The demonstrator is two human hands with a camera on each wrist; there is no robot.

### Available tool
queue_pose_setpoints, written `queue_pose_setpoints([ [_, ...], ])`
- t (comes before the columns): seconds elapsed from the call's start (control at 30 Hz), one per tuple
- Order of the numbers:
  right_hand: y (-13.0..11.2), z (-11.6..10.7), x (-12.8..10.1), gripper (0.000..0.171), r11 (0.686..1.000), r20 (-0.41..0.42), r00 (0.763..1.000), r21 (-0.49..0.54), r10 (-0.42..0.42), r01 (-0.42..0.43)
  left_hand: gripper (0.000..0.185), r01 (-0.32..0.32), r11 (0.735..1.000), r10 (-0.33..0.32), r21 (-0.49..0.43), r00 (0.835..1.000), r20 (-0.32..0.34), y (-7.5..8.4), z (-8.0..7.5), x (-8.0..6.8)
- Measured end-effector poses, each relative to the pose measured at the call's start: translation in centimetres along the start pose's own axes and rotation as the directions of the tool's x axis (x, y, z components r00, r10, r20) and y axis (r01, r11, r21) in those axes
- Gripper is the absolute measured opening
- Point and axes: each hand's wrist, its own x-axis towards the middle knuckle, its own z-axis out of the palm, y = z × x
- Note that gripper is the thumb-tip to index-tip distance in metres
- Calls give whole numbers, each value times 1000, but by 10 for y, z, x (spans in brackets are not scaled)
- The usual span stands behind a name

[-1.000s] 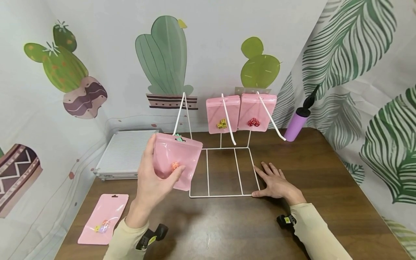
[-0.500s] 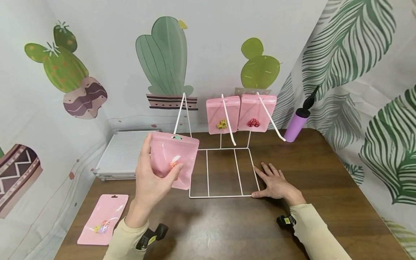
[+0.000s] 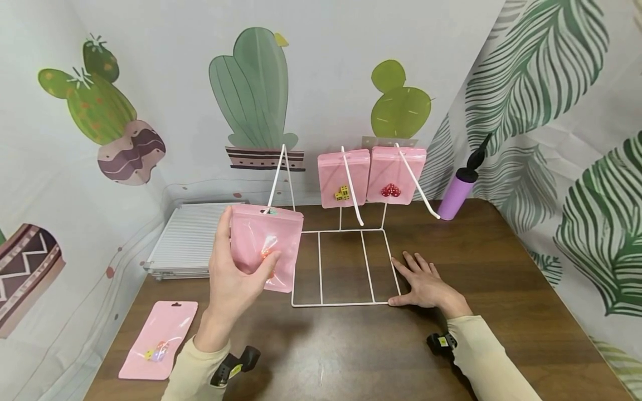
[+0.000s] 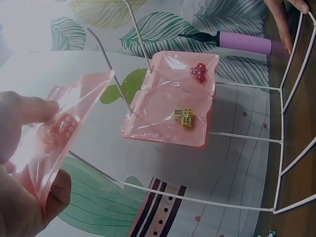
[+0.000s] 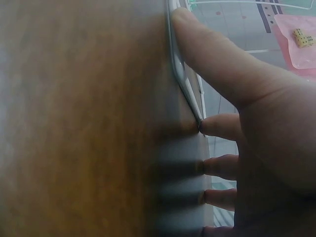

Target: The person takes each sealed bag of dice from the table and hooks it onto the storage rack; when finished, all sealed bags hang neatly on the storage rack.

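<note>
My left hand [image 3: 233, 287] pinches a pink zip bag [image 3: 251, 234] between thumb and fingers, with orange dice [image 4: 64, 129] inside. The bag's hang hole is at the front end of the left hook [image 3: 275, 184] of a white wire rack [image 3: 321, 267]; the hook's tip seems to show in the hole. My right hand [image 3: 423, 284] rests spread beside the rack, its thumb pressing the front right corner and its fingertips touching the table. Two pink bags hang on the other hooks: one with yellow dice [image 3: 344, 192], one with red dice [image 3: 391, 190].
Another pink bag [image 3: 145, 328] with mixed dice lies flat at the table's left. Behind it is a silver ribbed case [image 3: 188, 236]. A purple pump [image 3: 456, 195] stands at the back right. A printed cloth [image 3: 331, 67] covers the wall.
My left hand has moved the bag slightly left, and the hook's tip now appears at its hang hole. My right hand has stayed on the rack corner.
</note>
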Motion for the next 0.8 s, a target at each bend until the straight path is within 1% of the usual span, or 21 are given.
queue_pose_setpoints([
  [0.17,1,1,0,108,1000,4,1000,23,5,-5,101,22,1000,-22,-16,1000,1,-3,2,0],
  [0.4,0,1,1,109,1000,-3,1000,13,4,-4,102,75,997,-76,31,997,13,-8,3,-3],
  [0.6,0,2,1,109,1000,0,1000,22,4,-4,103,98,995,-99,27,995,20,-10,6,-2],
  [0.7,1,2,1,108,1000,-4,1000,28,-1,1,102,98,995,-99,22,995,10,-15,10,0],
  [0.8,2,3,1,108,1000,-5,1000,29,5,-5,102,90,995,-90,31,996,-2,-27,20,6],
])
